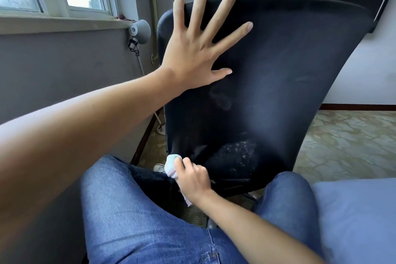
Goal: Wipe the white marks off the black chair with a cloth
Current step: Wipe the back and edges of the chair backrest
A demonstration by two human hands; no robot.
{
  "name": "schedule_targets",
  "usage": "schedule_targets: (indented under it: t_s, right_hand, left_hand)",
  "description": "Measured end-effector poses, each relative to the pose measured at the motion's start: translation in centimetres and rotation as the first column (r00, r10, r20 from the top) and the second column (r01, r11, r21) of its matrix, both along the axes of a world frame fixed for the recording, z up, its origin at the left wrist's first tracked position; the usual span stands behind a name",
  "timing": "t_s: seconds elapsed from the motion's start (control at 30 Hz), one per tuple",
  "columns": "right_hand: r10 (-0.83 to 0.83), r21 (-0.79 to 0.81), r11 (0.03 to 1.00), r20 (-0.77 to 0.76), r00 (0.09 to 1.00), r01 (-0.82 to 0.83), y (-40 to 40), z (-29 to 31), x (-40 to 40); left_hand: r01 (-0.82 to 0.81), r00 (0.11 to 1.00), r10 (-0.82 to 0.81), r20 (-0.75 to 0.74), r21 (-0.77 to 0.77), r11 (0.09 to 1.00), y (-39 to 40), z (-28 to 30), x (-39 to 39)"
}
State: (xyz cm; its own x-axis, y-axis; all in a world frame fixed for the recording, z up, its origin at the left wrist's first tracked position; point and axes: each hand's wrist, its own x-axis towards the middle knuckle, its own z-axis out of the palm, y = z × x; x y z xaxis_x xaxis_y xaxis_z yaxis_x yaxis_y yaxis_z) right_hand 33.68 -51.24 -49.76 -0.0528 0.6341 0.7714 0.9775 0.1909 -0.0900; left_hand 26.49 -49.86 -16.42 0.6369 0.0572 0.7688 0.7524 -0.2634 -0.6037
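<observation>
The black chair (278, 66) stands in front of me with its backrest facing me. My left hand (197, 49) presses flat against the upper left of the backrest, fingers spread and straight. White marks (242, 152) speckle the lower part of the chair. My right hand (194, 179) grips a bunched pale blue and white cloth (172, 166) at the chair's lower left, just left of the marks. Part of the cloth hangs below my fist.
My legs in blue jeans (132, 210) sit close to the chair on both sides. A grey lamp (140, 31) on a thin stand is by the wall under the window sill (64, 22). A blue bed surface (353, 210) lies at right. Patterned floor (347, 139) shows behind the chair.
</observation>
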Motion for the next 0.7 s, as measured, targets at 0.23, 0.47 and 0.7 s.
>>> schedule_targets:
  t_s: [0.23, 0.47, 0.7]
  right_hand:
    - [-0.060, 0.238, 0.971, 0.316, 0.947, -0.018, 0.2, 4.1, 7.7]
    - [-0.069, 0.182, 0.981, 0.041, 0.997, 0.061, -0.1, 1.8, 5.6]
    - [-0.033, 0.145, 0.989, 0.232, 0.972, -0.001, 0.7, 0.5, 5.6]
  left_hand:
    - [0.001, 1.000, -0.001, 0.015, -0.007, 1.000, 0.7, -0.1, -0.8]
    - [0.007, 1.000, -0.007, -0.003, -0.029, 1.000, 0.3, 0.0, 0.1]
    - [-0.014, 0.998, 0.020, 0.064, -0.085, 0.996, 0.2, -1.7, -0.1]
